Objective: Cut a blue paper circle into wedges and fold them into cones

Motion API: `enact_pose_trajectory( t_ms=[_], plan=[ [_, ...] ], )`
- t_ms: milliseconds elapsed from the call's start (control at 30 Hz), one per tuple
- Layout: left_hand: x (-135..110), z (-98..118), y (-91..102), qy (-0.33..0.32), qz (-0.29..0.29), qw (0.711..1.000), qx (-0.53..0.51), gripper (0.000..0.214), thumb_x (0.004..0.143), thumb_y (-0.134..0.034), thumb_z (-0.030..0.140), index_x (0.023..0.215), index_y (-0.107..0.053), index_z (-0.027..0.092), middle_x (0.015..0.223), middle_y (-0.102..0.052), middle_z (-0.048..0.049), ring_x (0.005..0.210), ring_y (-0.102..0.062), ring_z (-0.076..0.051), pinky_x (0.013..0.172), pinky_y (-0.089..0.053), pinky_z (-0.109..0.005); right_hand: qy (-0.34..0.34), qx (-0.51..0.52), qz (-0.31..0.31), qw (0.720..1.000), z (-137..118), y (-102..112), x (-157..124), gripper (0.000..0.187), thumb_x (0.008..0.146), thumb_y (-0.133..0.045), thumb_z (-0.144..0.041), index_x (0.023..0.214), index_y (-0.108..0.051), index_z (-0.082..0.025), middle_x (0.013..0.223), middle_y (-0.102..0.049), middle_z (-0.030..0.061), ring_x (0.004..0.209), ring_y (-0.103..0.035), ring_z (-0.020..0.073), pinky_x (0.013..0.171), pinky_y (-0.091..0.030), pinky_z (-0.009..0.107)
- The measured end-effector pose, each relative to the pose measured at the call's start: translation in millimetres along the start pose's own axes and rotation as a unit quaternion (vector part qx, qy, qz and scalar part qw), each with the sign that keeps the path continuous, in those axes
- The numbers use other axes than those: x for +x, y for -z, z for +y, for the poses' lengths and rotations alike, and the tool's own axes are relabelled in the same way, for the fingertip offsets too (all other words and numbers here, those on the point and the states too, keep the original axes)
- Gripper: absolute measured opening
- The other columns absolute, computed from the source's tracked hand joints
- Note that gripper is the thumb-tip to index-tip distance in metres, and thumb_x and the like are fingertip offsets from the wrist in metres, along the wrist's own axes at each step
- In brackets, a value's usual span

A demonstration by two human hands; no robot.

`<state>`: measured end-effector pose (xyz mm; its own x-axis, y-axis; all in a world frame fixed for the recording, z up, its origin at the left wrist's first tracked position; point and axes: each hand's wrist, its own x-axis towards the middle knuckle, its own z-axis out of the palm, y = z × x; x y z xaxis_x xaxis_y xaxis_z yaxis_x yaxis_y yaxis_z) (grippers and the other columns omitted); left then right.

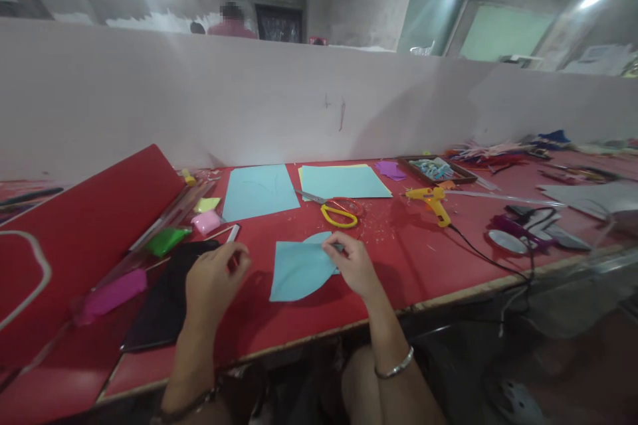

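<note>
Curled over the left part of the table, my left hand [214,282] has its thumb and fingers bent toward each other; what they hold, if anything, I cannot make out. Just beyond its fingers shows a white stick-like piece [232,234], partly hidden. My right hand [353,264] pinches the edge of a light blue sheet of paper [299,272] with a curved cut side. Under that sheet, another blue paper edge sticks out. Beyond the hands lie scissors [339,216] with yellow and red handles, their blades pointing left at a larger blue sheet [259,191].
A yellow glue gun [429,202] with a black cord lies to the right. Behind are stacked blue and yellow sheets [343,181], purple paper [390,170] and a tray [466,176]. Left are a dark flat pad [164,305], coloured clay packets [167,240] and a red board [94,226].
</note>
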<state>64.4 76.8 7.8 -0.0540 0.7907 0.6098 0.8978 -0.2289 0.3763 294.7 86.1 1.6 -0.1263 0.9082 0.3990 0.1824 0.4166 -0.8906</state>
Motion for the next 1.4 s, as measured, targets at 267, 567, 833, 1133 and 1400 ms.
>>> enact_pose_trajectory(
  t_ms=[267,567,833,1133,1400],
  plan=[
    [-3,34,-4.7,0.07,-0.166,0.936,-0.302,0.035,0.077,-0.044,0.043,0.079,-0.066,0.016,0.076,-0.069,-0.0061,0.077,-0.063,-0.021,0.072,-0.048,-0.028,0.008,0.034,-0.041,0.999,5,-8,-1,0.017,0.081,-0.052,-0.029,0.07,-0.059,-0.018,0.067,-0.057,-0.0001,0.063,-0.051,0.0131,0.059,-0.04,0.023],
    [-10,49,-14.1,-0.022,-0.181,0.962,-0.205,0.032,0.079,-0.045,0.037,0.064,-0.067,0.02,0.066,-0.071,-0.0022,0.061,-0.061,-0.016,0.06,-0.042,-0.023,0.191,-0.219,0.002,0.957,-6,-31,-6,0.014,0.073,-0.046,-0.012,0.064,-0.053,-0.021,0.064,-0.057,0.0007,0.066,-0.051,0.0154,0.079,-0.039,0.031],
    [-8,35,-6.0,0.014,-0.158,0.975,-0.159,0.032,0.077,-0.047,0.04,0.063,-0.068,0.02,0.067,-0.071,-0.002,0.063,-0.062,-0.018,0.061,-0.043,-0.024,0.165,-0.305,-0.032,0.937,-1,-19,-3,0.013,0.065,-0.045,-0.01,0.058,-0.049,-0.021,0.053,-0.052,-0.0018,0.055,-0.046,0.0136,0.062,-0.032,0.026],
    [-9,15,12.2,0.099,-0.072,0.975,-0.188,0.033,0.071,-0.051,0.044,0.07,-0.071,0.017,0.074,-0.073,-0.0046,0.07,-0.064,-0.023,0.067,-0.048,-0.028,0.04,-0.076,-0.008,0.996,2,-3,-6,0.012,0.079,-0.049,-0.028,0.081,-0.057,-0.02,0.073,-0.059,0.0017,0.071,-0.055,0.0154,0.065,-0.04,0.024],
    [-10,31,6.2,0.118,-0.228,0.908,-0.331,0.033,0.072,-0.052,0.046,0.069,-0.066,0.016,0.067,-0.067,-0.004,0.067,-0.06,-0.019,0.064,-0.048,-0.026,-0.023,0.04,0.01,0.999,4,-18,-1,0.015,0.081,-0.05,-0.03,0.077,-0.059,-0.018,0.076,-0.062,0.0018,0.074,-0.058,0.0155,0.069,-0.044,0.025]
  ],
)
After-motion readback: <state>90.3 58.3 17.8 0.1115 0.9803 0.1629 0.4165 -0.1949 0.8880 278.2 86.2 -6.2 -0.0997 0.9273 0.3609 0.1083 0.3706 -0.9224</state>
